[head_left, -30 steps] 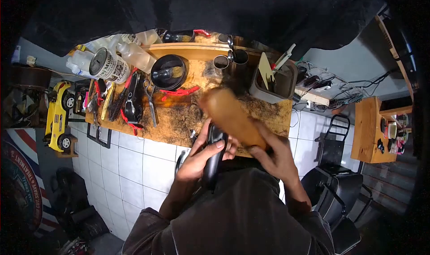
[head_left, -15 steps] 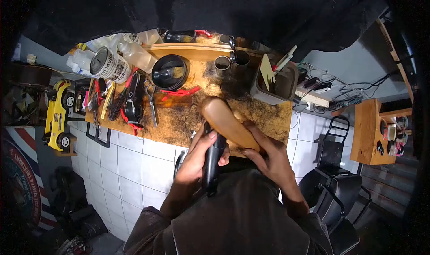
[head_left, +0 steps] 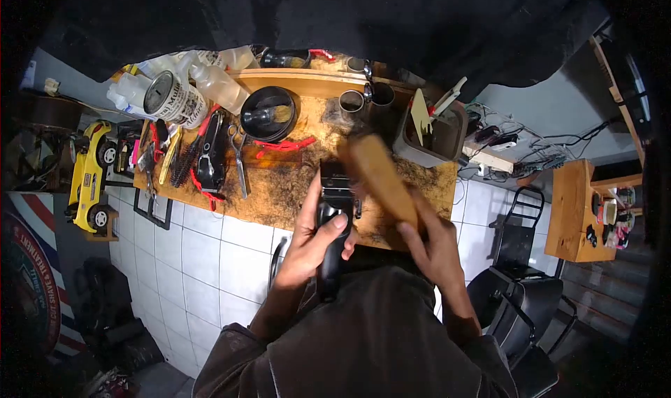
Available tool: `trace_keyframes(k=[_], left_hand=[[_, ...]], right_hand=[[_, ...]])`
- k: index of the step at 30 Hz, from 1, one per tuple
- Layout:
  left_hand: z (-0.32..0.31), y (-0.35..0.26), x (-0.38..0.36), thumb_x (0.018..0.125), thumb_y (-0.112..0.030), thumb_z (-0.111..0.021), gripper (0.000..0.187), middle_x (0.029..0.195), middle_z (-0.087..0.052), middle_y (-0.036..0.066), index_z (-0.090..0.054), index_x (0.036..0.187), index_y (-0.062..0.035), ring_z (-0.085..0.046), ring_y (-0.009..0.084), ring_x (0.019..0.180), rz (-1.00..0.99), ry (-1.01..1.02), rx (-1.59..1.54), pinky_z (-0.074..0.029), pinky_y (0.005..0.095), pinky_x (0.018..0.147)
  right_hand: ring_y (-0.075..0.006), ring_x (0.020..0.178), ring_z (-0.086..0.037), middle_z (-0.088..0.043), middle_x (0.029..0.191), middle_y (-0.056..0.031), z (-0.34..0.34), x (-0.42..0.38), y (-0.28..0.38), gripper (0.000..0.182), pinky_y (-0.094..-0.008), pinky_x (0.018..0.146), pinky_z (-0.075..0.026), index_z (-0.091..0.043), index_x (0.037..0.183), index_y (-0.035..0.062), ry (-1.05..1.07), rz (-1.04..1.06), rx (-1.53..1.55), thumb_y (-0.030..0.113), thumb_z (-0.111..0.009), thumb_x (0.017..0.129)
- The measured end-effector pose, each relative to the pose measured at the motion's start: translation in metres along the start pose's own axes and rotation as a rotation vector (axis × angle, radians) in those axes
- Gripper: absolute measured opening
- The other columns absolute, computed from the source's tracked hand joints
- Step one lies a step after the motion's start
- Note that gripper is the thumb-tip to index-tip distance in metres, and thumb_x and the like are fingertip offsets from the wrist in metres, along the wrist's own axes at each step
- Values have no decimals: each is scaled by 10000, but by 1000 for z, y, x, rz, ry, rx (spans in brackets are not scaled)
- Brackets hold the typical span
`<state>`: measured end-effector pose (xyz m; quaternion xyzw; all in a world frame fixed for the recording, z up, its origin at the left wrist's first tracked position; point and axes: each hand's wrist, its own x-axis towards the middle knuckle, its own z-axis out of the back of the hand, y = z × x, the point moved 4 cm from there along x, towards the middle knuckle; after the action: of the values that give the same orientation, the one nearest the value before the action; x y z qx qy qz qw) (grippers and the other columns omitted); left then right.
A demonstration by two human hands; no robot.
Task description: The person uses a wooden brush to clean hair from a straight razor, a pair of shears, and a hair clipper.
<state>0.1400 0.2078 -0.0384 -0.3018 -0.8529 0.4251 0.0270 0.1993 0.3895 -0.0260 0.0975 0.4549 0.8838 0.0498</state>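
My left hand [head_left: 306,250] is wrapped around a black hair clipper [head_left: 334,201], its blade end pointing away from me and the thumb on its body. In my right hand [head_left: 437,250] is a wooden-backed brush [head_left: 383,174], gripped by its near end. The brush is tilted just right of the clipper's blade end, and its far end is blurred. Both tools are over the front edge of a wooden counter [head_left: 279,196] strewn with dark hair clippings. Left of them on the counter lie scissors [head_left: 240,161] and a second black clipper [head_left: 211,159].
A black bowl with a shaving brush [head_left: 262,116], a spray bottle [head_left: 218,89] and a labelled can [head_left: 175,104] stand at the back left. Metal cups [head_left: 351,101] and a grey bin [head_left: 439,143] stand further right. A black chair [head_left: 521,300] is on the tiled floor.
The brush has swung off the clipper toward the right and turned more upright. The clipper's blade end, covered by the brush before, now shows. My right hand has shifted slightly right.
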Motion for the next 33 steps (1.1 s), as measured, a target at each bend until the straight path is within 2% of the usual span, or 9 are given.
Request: trace_keyframes(k=[2, 10, 14, 16, 20, 22, 24, 29, 33], left_hand=[[1, -4, 1, 923, -38, -523, 723, 1030, -520, 82, -101, 1496, -163, -543, 130, 646, -1, -9, 42, -463, 255, 522], [-5, -5, -4, 917, -33, -550, 601, 812, -546, 38, -246, 1436, -50, -542, 90, 651, 134, 167, 313, -455, 235, 546], [-9, -4, -7, 909, -28, -562, 670, 840, -551, 33, -198, 1471, -67, -543, 93, 657, 134, 286, 441, -457, 241, 553], [-13, -2, -8, 904, -19, -568, 666, 858, -560, 35, -210, 1465, -60, -547, 97, 663, 193, 222, 270, -458, 245, 555], [-4, 8, -8, 899, -24, -574, 662, 888, -565, 56, -224, 1460, -52, -554, 111, 686, 162, 288, 360, -460, 252, 560], [-7, 3, -8, 898, -25, -576, 664, 885, -564, 55, -224, 1461, -53, -554, 110, 687, 176, 301, 382, -459, 249, 562], [-11, 0, -8, 897, -25, -578, 666, 883, -563, 54, -225, 1461, -54, -555, 110, 689, 189, 318, 404, -458, 245, 565], [-10, 4, -8, 895, -36, -590, 681, 875, -564, 46, -221, 1466, -70, -558, 108, 679, 213, 294, 340, -463, 252, 574], [-13, 1, -9, 895, -25, -576, 691, 1009, -568, 90, -193, 1469, -64, -567, 127, 712, 225, 350, 423, -465, 267, 582]], right_hand=[[-375, 1044, -606, -624, 1086, -244, 7, -3, -1, 461, -406, 918, -460, -533, 1241, -9, 13, -263, 105, 237, -649, 869], [-388, 975, -621, -636, 1067, -226, 10, 1, -1, 460, -398, 877, -476, -590, 1196, 31, 153, 217, -52, 312, -683, 844], [-370, 870, -667, -666, 968, -229, 24, 10, -14, 454, -358, 784, -519, -583, 1203, 23, 83, -295, -64, 315, -656, 862], [-362, 933, -658, -658, 997, -240, 26, 6, -7, 464, -358, 832, -504, -579, 1204, 12, 26, -38, 253, 300, -669, 852], [-344, 970, -651, -665, 1006, -216, 24, 1, 4, 497, -373, 875, -488, -581, 1201, 11, 154, 214, -4, 302, -707, 820], [-345, 966, -650, -667, 1013, -204, 27, 4, -3, 478, -378, 854, -495, -593, 1198, 40, 94, 80, 32, 309, -707, 819], [-335, 978, -648, -662, 1038, -202, 36, 13, -10, 462, -370, 854, -496, -601, 1183, 36, 116, -327, -116, 303, -706, 821], [-337, 901, -673, -664, 975, -238, 34, 1, -6, 455, -369, 806, -513, -590, 1181, -11, 84, 210, 182, 293, -670, 852], [-346, 875, -673, -662, 972, -240, 34, 11, -8, 466, -344, 762, -525, -588, 1207, 21, 53, -69, -51, 330, -654, 864]])
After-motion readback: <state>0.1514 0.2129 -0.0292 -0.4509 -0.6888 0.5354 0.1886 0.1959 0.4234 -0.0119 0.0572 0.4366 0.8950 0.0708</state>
